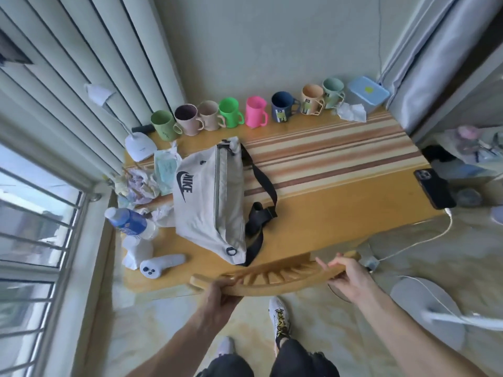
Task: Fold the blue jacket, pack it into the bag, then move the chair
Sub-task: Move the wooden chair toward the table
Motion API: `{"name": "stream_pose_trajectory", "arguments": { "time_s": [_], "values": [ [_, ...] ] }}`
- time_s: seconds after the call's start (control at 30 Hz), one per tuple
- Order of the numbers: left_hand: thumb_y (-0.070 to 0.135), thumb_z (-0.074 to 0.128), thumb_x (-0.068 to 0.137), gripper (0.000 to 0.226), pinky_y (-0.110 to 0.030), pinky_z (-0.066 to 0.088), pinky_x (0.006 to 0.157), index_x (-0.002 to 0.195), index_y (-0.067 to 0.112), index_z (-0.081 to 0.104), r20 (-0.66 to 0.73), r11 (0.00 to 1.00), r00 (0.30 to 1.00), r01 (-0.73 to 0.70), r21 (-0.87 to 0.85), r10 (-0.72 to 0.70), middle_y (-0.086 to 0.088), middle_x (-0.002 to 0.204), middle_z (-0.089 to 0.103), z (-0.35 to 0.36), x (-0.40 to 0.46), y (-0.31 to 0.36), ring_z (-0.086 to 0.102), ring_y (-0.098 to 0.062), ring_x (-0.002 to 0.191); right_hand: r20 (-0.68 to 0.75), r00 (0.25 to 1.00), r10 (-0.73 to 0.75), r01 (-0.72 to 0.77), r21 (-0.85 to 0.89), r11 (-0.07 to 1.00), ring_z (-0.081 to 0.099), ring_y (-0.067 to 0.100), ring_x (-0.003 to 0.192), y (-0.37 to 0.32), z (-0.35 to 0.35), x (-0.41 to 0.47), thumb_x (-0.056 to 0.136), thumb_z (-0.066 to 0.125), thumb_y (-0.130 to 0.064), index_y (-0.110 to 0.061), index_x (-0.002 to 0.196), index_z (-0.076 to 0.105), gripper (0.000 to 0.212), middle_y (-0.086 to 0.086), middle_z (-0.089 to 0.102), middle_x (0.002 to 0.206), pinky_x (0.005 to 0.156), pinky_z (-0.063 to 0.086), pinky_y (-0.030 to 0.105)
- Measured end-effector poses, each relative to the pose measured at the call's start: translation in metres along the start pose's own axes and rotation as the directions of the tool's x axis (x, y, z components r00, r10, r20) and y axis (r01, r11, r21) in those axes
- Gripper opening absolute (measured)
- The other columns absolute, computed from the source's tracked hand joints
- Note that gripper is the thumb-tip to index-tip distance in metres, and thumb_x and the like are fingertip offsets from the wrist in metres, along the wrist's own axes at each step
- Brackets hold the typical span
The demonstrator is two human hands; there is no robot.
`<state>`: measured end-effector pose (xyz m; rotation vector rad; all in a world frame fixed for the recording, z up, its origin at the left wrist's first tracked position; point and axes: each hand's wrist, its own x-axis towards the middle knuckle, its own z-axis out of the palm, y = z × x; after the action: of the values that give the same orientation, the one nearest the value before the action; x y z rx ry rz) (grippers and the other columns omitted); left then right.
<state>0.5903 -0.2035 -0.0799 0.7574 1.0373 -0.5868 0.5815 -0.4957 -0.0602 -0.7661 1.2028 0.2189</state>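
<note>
The bag (211, 197) is beige cloth with a dark Nike logo and a black strap. It lies on the table, near its left edge, zipper closed, bulging full. The chair (272, 278) is light wood; its curved top rail with spindles shows at the near edge.

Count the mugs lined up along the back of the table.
8, in a row by the wall, left to right: green mug, mauve mug, beige mug, bright green mug, pink mug, navy mug, peach mug, mint mug. None looks hidden.
</note>
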Motion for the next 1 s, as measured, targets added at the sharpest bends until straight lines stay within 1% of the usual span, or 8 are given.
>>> {"name": "stream_pose_trajectory", "arguments": {
  "time_s": [0.27,0.4,0.47,0.6,0.7,0.8,0.9,1.0],
  "values": [
    [-0.015,0.042,0.087,0.041,-0.034,0.063,0.060,0.124,-0.002,0.053,-0.118,0.999,0.993,-0.002,-0.048,-0.003,-0.026,0.110,0.061,0.026,0.025,-0.029,0.062,-0.031,0.088,0.093,0.993,0.069,-0.069,0.001,0.998,0.064,0.039,0.109,-0.037,-0.019,0.048,0.089,0.037,0.021,-0.017,0.109,0.040,0.043,0.016,0.051,0.107,0.090,0.050,0.052],
    [-0.009,0.050,0.093,0.030,-0.028,0.061,0.051,0.121,-0.003,0.058,-0.206,0.997,0.978,-0.009,0.077,0.025,-0.022,0.090,0.070,0.029,0.026,-0.030,0.065,-0.030,0.082,0.065,0.992,0.107,-0.103,-0.059,0.993,0.066,0.037,0.110,-0.038,-0.023,0.056,0.085,0.043,0.022,-0.013,0.107,0.046,0.042,0.022,0.056,0.111,0.087,0.051,0.047],
    [-0.001,0.064,0.092,0.019,-0.027,0.060,0.050,0.110,-0.006,0.062,-0.321,0.977,0.945,0.003,0.214,0.068,-0.018,0.079,0.069,0.030,0.025,-0.028,0.064,-0.027,0.074,-0.053,0.998,0.044,-0.054,-0.203,0.978,0.068,0.031,0.095,-0.040,-0.019,0.053,0.083,0.052,0.020,-0.004,0.103,0.054,0.032,0.020,0.061,0.106,0.079,0.054,0.043],
    [0.028,0.093,0.065,0.065,-0.039,0.062,0.076,0.110,-0.007,0.063,-0.535,0.877,0.808,0.050,0.478,0.245,-0.019,0.092,0.073,0.023,0.029,-0.027,0.072,-0.032,0.082,-0.182,0.921,-0.345,0.115,-0.718,0.687,0.058,0.030,0.084,-0.040,-0.019,0.048,0.082,0.075,-0.009,-0.009,0.115,0.050,0.042,0.012,0.062,0.103,0.074,0.045,0.035],
    [0.040,0.087,0.070,0.080,-0.044,0.054,0.090,0.124,-0.001,0.045,-0.508,0.665,0.735,0.105,0.740,0.450,-0.020,0.115,0.064,0.027,0.019,-0.027,0.063,-0.038,0.110,0.181,0.814,-0.553,0.279,-0.955,0.098,0.060,0.029,0.092,-0.041,-0.024,0.052,0.087,0.072,-0.023,-0.019,0.109,0.062,0.025,0.001,0.059,0.101,0.072,0.045,0.034],
    [0.051,0.072,0.082,0.075,-0.047,0.039,0.109,0.140,0.012,0.045,-0.245,0.188,0.667,0.157,0.969,0.703,-0.017,0.142,0.052,0.026,0.011,-0.028,0.045,-0.036,0.135,0.555,0.664,-0.501,0.282,-0.807,-0.519,0.064,0.027,0.085,-0.035,-0.030,0.066,0.092,0.063,-0.036,-0.017,0.079,0.073,0.025,0.002,0.071,0.082,0.089,0.048,0.043],
    [0.055,0.046,0.095,0.046,-0.047,0.021,0.123,0.124,0.027,0.068,0.110,-0.308,0.697,0.165,0.937,0.708,-0.008,0.147,0.055,0.025,0.011,-0.031,0.041,-0.028,0.141,0.682,0.687,-0.251,0.313,-0.590,-0.744,0.063,0.018,0.079,-0.025,-0.021,0.061,0.098,0.009,-0.059,-0.024,0.080,0.070,0.073,-0.005,0.070,0.078,0.104,0.039,0.047],
    [0.048,0.027,0.103,0.049,-0.055,0.008,0.124,0.115,0.029,0.070,0.250,-0.529,0.818,0.078,0.845,0.519,0.002,0.127,0.069,0.036,0.002,-0.039,0.054,-0.023,0.128,0.741,0.662,-0.109,0.425,-0.491,-0.760,0.064,0.021,0.090,-0.010,-0.013,0.049,0.083,-0.026,-0.062,-0.022,0.097,0.069,0.104,0.001,0.071,0.095,0.104,0.039,0.046]
  ]
}}
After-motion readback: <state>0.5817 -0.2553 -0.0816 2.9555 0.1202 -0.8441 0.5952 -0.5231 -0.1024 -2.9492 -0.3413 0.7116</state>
